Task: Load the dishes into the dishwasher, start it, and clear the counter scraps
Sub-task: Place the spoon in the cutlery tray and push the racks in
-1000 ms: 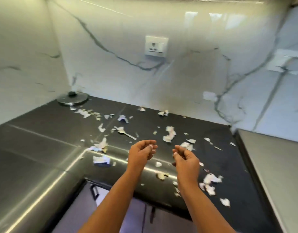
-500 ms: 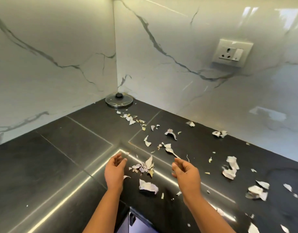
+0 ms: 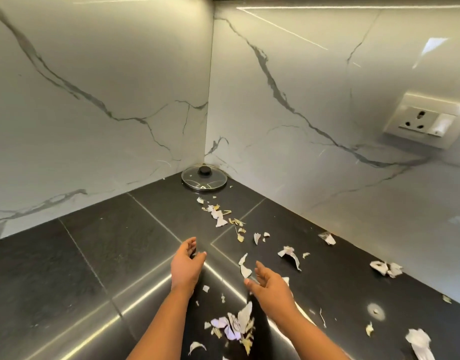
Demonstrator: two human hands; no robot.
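So this looks like the scrap-clearing part of the job, and it's barely begun as far as I can tell. The dark counter (image 3: 106,255) has scraps (image 3: 236,326) all over it: peels and papery bits in a loose trail from the back corner down toward the front edge, plus more scattered along the right-hand wall. Both hands hover just above the counter around the middle. The left hand (image 3: 187,266) has relaxed, slightly curved fingers and holds nothing I can see. The right hand (image 3: 270,287) is spread out with its palm facing in, also empty. A few peels lie between them and a clump sits nearer the front edge, so my guess is they're about to sweep stuff together. A glass lid (image 3: 204,178) sits flat right in the back corner, which might count as a dish not yet loaded. No dishwasher in view, so I can't say whether that part is done. There's a socket (image 3: 422,123) on the right wall.
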